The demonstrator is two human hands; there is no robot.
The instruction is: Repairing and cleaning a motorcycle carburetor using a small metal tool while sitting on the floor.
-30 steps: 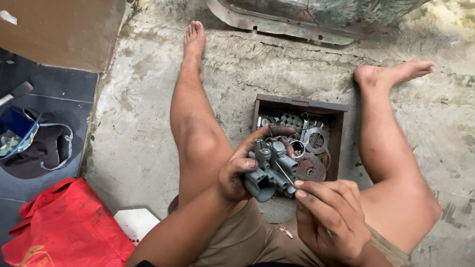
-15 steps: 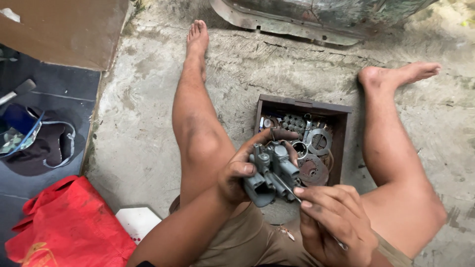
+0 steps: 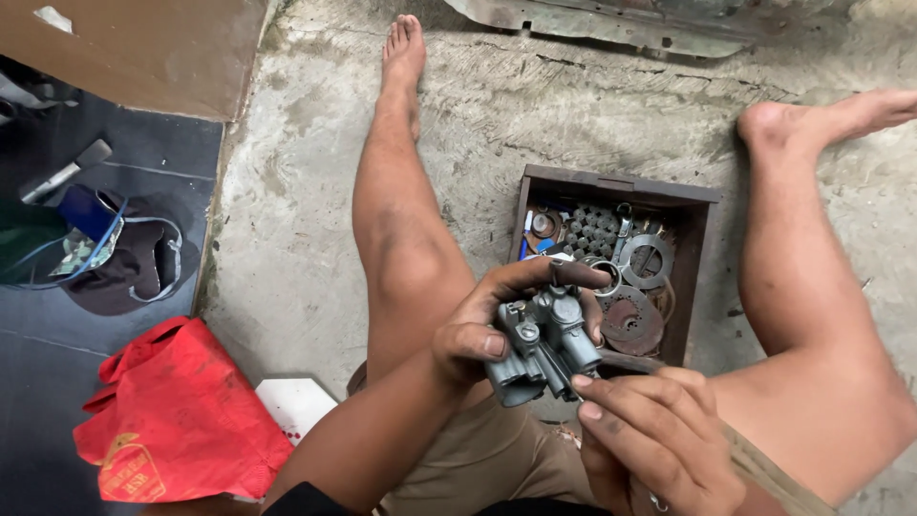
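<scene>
I sit on a concrete floor with my bare legs spread. My left hand (image 3: 497, 320) grips a grey metal carburetor (image 3: 543, 346) over my lap, thumb on its near side and forefinger curled over the top. My right hand (image 3: 650, 440) is just below it, fingertips pinched on a thin tool whose tip meets the carburetor's lower edge; most of the tool is hidden by the fingers. Behind the carburetor, between my legs, stands a dark wooden box (image 3: 702, 205) holding gears, rings and other small metal parts.
A red cloth bag (image 3: 177, 420) lies at lower left beside a white tile (image 3: 296, 401). Dark mats with a cap and straps (image 3: 124, 258) cover the left side. Brown cardboard (image 3: 143, 48) sits at top left, a rusty metal sheet (image 3: 611, 24) along the top.
My view has tilted and drawn closer. The left hand has turned the carburetor slightly, and the right hand has slid down and right, still at its lower edge.
</scene>
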